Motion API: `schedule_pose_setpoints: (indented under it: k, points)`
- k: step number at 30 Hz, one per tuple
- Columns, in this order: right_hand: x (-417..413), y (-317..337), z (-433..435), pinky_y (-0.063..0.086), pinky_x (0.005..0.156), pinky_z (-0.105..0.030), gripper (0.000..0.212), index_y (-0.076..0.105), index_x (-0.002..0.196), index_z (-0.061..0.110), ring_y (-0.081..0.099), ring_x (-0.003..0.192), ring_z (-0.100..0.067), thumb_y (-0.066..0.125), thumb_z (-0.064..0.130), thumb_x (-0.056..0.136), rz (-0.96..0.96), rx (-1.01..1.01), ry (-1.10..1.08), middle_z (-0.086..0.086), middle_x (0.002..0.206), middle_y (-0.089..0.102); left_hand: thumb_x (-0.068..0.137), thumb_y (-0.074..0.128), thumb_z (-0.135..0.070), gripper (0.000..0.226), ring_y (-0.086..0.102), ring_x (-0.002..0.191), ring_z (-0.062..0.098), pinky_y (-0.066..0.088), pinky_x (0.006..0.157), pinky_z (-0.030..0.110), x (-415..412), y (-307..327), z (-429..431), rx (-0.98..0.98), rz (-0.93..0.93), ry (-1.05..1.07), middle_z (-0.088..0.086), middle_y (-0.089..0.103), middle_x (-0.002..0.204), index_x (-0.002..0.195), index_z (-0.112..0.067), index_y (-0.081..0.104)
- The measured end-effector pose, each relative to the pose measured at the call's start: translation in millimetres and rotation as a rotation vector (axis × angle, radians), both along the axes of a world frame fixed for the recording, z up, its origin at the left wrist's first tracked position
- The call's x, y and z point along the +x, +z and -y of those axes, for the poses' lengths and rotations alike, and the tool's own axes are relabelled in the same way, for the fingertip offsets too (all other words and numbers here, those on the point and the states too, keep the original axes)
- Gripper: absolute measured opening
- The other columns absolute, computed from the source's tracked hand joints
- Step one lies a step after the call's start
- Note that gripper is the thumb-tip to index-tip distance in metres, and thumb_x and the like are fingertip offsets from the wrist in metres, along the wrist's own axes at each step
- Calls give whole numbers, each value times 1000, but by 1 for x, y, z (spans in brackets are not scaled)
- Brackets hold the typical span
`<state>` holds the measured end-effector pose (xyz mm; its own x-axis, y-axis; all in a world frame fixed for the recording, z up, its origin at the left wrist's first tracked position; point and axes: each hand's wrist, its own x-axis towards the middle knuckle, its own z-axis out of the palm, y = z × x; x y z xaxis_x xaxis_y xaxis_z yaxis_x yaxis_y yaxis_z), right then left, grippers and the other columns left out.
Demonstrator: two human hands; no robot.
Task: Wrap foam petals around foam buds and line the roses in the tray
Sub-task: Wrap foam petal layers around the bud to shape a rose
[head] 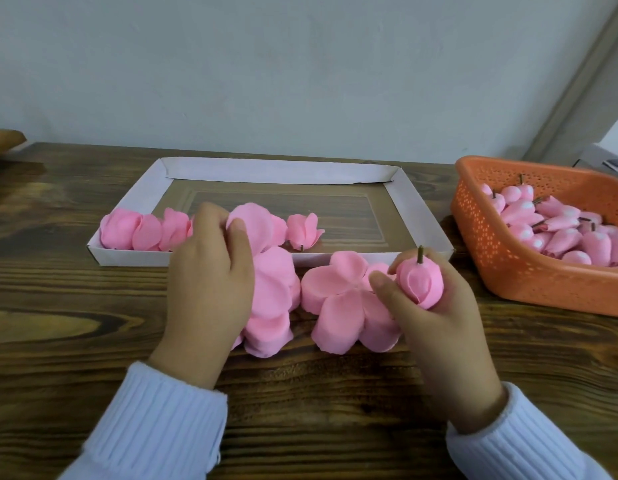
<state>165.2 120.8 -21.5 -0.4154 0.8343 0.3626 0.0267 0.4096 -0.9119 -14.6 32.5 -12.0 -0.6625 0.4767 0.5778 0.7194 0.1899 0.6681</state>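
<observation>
Bud (pixel 418 284), likely soft and crushable, is sitting clasped in right hand (pixel 439 327); left hand (pixel 210 278) is pinching flimsy petal (pixel 255 220) rim at tray (pixel 266 171) front edge.

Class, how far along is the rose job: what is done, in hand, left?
Done: a few roses line the near edge of the tray. In hand: the right hand holds a bud, the left hand pinches a petal sheet off a stack. Left: the tray is mostly bare; the basket holds many buds.
</observation>
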Motion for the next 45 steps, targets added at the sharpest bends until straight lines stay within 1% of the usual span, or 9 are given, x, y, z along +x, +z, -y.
schedule_pose_setpoints:
  k: [3, 9, 15, 18, 20, 24, 28, 33, 45]
  points:
    - [1, 2, 2, 49, 63, -23, 32, 58, 80, 15, 57, 66, -10, 73, 41, 69, -45, 36, 20, 0, 75, 61, 100, 42, -20, 20, 43, 54, -7, 34, 52, 11, 1, 4, -2, 97, 347, -36, -4, 42, 69, 79, -19, 42]
    - [0, 6, 6, 43, 57, -9, 37, 56, 82, 12, 55, 61, -1, 67, 44, 67, -55, 120, 114, 8, 73, 59, 97, 46, -21, 20, 52, 56, 14, 43, 56, 26, 5, 10, -5, 340, 1120, -246, -1, 56, 65, 84, -17, 60]
    - [1, 2, 3, 38, 52, -19, 33, 56, 76, 19, 46, 48, -6, 66, 50, 69, -84, 21, 110, 12, 55, 52, 74, 53, -10, 20, 59, 53, 18, 49, 47, 21, 7, 18, 3, 159, 1483, -626, 11, 65, 71, 87, -4, 67]
    - [0, 1, 3, 37, 50, -17, 28, 57, 74, 23, 46, 46, -4, 66, 49, 70, -91, 1, 115, 11, 52, 52, 67, 63, -13, 46, 70, 75, 17, 58, 59, 28, 9, 16, 4, 73, 1408, -667, 8, 74, 97, 113, -17, 64]
    - [0, 1, 4, 37, 48, -15, 28, 57, 74, 21, 46, 45, -4, 66, 47, 69, -88, -2, 117, 10, 51, 52, 71, 63, -12, 47, 69, 63, 16, 56, 48, 27, 12, 18, 4, 88, 1379, -707, 4, 74, 81, 118, -13, 61]
    - [1, 4, 6, 37, 48, -15, 28, 57, 76, 20, 47, 45, -5, 66, 46, 70, -87, 6, 126, 10, 52, 53, 69, 68, 0, 15, 48, 38, 8, 35, 37, 14, 14, 16, 4, 137, 1406, -738, 1, 51, 52, 80, -9, 62]
    - [0, 6, 8, 41, 50, -13, 24, 57, 74, 18, 52, 49, -2, 74, 36, 74, -20, 30, 184, 13, 56, 57, 86, 63, -3, 10, 68, 64, 7, 52, 50, 18, 11, 4, -6, 253, 1312, -444, 3, 70, 74, 90, -10, 68]
    - [0, 8, 13, 44, 60, -13, 24, 57, 74, 20, 57, 62, -5, 68, 41, 73, -10, 128, 176, 13, 67, 60, 49, 86, -21, 53, 67, 79, 6, 52, 63, 21, 10, -4, -9, 251, 1055, -421, -6, 72, 86, 99, -24, 66]
    - [1, 12, 16, 25, 35, -13, 8, 66, 79, 27, 31, 30, -6, 64, 24, 85, 69, -407, 642, 12, 49, 50, 70, 77, -10, 49, 58, 100, -4, 46, 79, 9, 41, 5, -6, 257, 206, -527, -26, 59, 102, 102, -37, 53]
